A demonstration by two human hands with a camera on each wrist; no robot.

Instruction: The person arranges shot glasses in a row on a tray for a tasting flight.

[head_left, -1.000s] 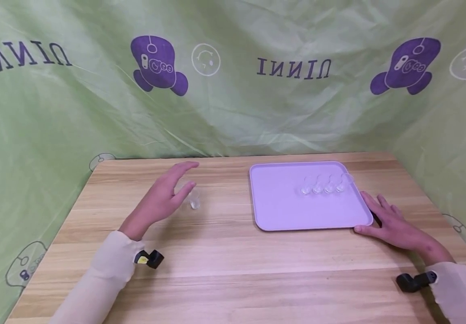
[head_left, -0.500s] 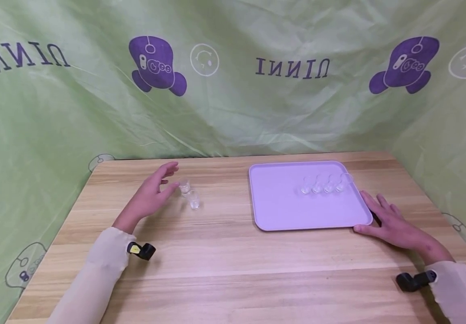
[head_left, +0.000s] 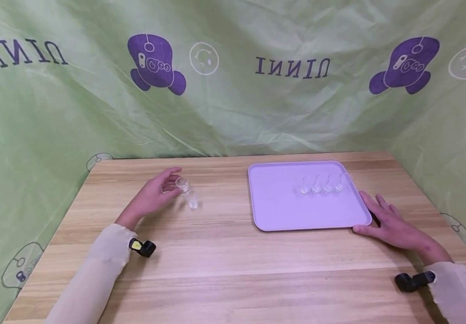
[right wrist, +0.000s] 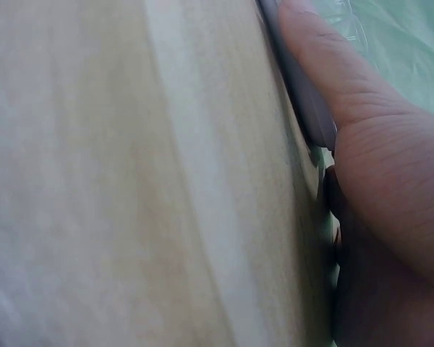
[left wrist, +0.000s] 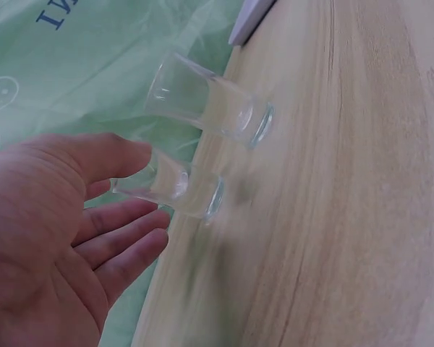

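Observation:
My left hand [head_left: 153, 194] has its thumb and fingers around a small clear shot glass [head_left: 182, 183] left of the table's middle. In the left wrist view the thumb overlaps that shot glass [left wrist: 195, 191] near its rim, and the other fingers lie beyond it. Just in front of it stands a second shot glass [head_left: 192, 200], close beside the first. My right hand [head_left: 392, 225] rests at the near right corner of a light purple tray [head_left: 277, 202], thumb along the front edge, fingers spread beside the right edge. Several shot glasses [head_left: 316, 186] stand in a row on the tray.
The wooden table [head_left: 233, 270] stretches toward me in front of the tray. A green printed cloth [head_left: 233, 117] hangs behind it and at both sides. The right wrist view mostly holds table surface, my thumb and the tray's edge [right wrist: 307, 101].
My left hand drew back leftward from the two shot glasses, then came in again around the farther one, which has shifted slightly. My right hand has stayed at the tray's corner.

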